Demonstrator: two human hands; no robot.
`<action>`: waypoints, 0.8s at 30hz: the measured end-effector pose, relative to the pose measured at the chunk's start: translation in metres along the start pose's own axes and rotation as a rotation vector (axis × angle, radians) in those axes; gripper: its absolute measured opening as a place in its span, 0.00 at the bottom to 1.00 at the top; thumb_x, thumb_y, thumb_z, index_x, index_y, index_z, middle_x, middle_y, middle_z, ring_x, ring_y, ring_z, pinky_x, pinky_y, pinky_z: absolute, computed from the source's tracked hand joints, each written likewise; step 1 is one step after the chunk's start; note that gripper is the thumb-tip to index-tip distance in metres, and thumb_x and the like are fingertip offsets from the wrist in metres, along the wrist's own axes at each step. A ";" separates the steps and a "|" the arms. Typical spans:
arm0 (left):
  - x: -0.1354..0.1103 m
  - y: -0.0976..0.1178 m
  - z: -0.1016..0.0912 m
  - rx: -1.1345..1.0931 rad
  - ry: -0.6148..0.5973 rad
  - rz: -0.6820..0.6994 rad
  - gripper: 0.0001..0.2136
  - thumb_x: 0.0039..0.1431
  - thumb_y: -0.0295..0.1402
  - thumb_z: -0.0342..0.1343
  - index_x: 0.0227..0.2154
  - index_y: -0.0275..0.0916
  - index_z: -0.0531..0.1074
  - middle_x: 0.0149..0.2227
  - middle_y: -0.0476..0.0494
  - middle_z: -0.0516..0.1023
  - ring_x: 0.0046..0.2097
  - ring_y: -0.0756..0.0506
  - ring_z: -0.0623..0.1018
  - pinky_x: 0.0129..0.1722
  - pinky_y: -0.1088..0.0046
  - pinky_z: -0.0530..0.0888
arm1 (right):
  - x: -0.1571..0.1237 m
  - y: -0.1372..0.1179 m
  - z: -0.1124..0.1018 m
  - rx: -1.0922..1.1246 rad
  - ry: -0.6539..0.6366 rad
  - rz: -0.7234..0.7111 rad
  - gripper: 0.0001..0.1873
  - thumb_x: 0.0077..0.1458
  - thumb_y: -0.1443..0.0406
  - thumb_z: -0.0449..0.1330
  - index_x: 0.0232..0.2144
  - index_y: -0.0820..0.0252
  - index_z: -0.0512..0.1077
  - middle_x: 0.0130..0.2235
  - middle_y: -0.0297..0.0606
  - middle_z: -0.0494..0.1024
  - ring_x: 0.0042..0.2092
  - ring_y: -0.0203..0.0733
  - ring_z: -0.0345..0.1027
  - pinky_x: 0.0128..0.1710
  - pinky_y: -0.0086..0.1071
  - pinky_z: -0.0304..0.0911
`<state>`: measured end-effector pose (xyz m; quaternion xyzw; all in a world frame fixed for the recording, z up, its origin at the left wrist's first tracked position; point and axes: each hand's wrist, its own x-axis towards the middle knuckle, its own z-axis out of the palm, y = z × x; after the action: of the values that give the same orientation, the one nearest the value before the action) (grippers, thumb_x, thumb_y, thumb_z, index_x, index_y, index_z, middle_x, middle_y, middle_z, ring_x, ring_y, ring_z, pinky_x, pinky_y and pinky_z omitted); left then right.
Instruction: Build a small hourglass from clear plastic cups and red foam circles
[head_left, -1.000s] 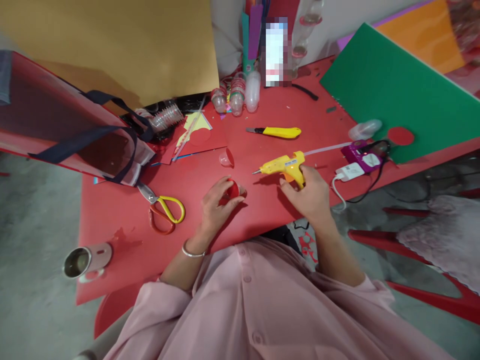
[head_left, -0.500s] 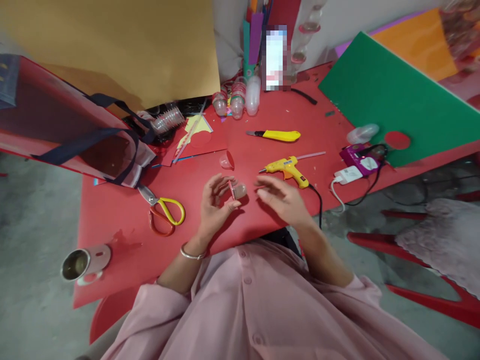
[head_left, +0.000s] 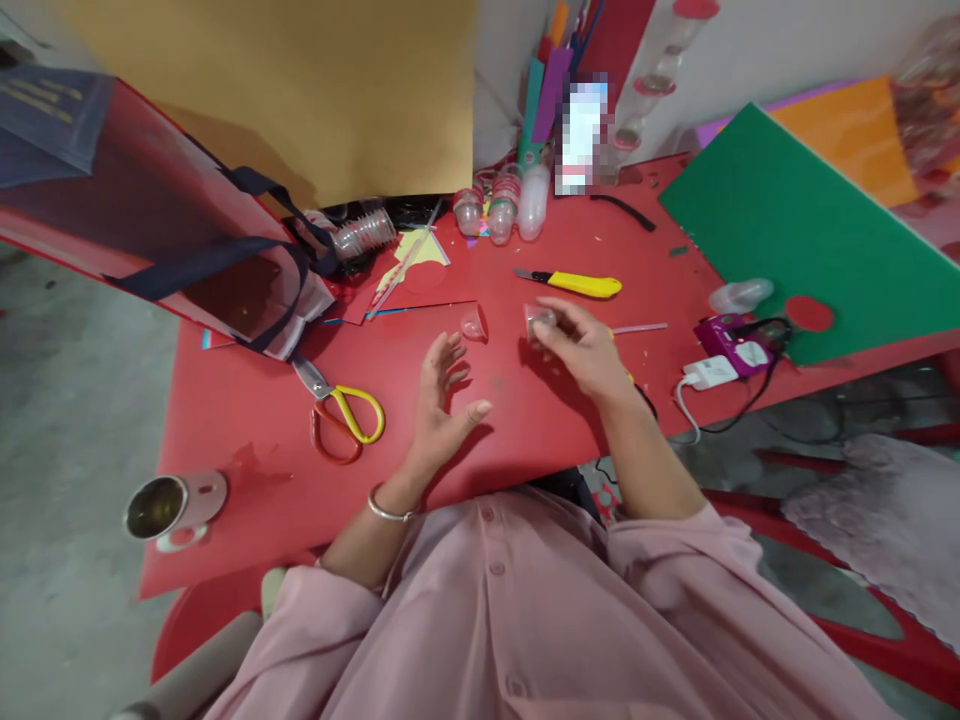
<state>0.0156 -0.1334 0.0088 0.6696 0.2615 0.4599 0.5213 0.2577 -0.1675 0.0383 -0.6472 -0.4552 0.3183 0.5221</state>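
Note:
My right hand [head_left: 581, 350] pinches a small clear plastic cup [head_left: 538, 322] just above the red table, and it covers most of the yellow glue gun behind it. Only the gun's clear glue stick [head_left: 639, 329] shows well, poking out to the right. My left hand [head_left: 444, 405] is empty, its fingers spread and the thumb apart, over the table. Beyond its fingertips another small clear cup with a red end [head_left: 474, 324] lies on its side. Left of that hand are scissors [head_left: 346, 420] with one yellow and one red handle.
A yellow utility knife [head_left: 581, 284] lies farther back. Stacked clear cups [head_left: 504, 215] and a phone [head_left: 581, 140] stand near the wall. A metal mug [head_left: 176, 508] sits at the left edge; a purple power adapter [head_left: 739, 340] and green board [head_left: 810, 240] are right.
The clear cup has passed from my left hand to my right hand, which has moved it to the right and away from me. My left hand has opened.

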 end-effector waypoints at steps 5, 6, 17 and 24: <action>-0.001 0.006 -0.003 0.062 0.084 -0.012 0.38 0.63 0.51 0.65 0.71 0.53 0.56 0.69 0.32 0.66 0.64 0.36 0.75 0.56 0.57 0.80 | 0.062 0.011 -0.016 -0.720 -0.183 -0.174 0.18 0.63 0.57 0.64 0.52 0.58 0.79 0.47 0.47 0.82 0.48 0.51 0.74 0.51 0.44 0.68; -0.001 0.007 -0.003 0.069 0.089 -0.005 0.37 0.63 0.50 0.65 0.71 0.52 0.57 0.68 0.32 0.67 0.64 0.36 0.75 0.55 0.57 0.81 | 0.070 0.010 -0.013 -0.812 -0.237 -0.191 0.17 0.63 0.59 0.64 0.51 0.59 0.79 0.49 0.49 0.80 0.49 0.52 0.73 0.51 0.44 0.67; -0.002 0.007 -0.002 0.105 0.072 0.014 0.35 0.63 0.47 0.66 0.68 0.48 0.60 0.67 0.31 0.69 0.62 0.36 0.78 0.54 0.57 0.82 | 0.077 0.002 0.004 -1.039 -0.333 -0.208 0.15 0.64 0.65 0.64 0.51 0.64 0.78 0.53 0.53 0.75 0.48 0.51 0.72 0.50 0.40 0.65; -0.005 0.005 0.001 0.123 0.032 0.010 0.35 0.62 0.46 0.67 0.68 0.48 0.61 0.66 0.31 0.70 0.59 0.37 0.80 0.54 0.56 0.82 | 0.096 0.007 0.002 -1.046 -0.418 -0.193 0.16 0.61 0.64 0.66 0.51 0.59 0.80 0.53 0.52 0.75 0.47 0.51 0.73 0.50 0.42 0.67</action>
<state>0.0140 -0.1392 0.0118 0.6944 0.2941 0.4560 0.4727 0.2943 -0.0780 0.0374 -0.6985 -0.7027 0.1226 0.0577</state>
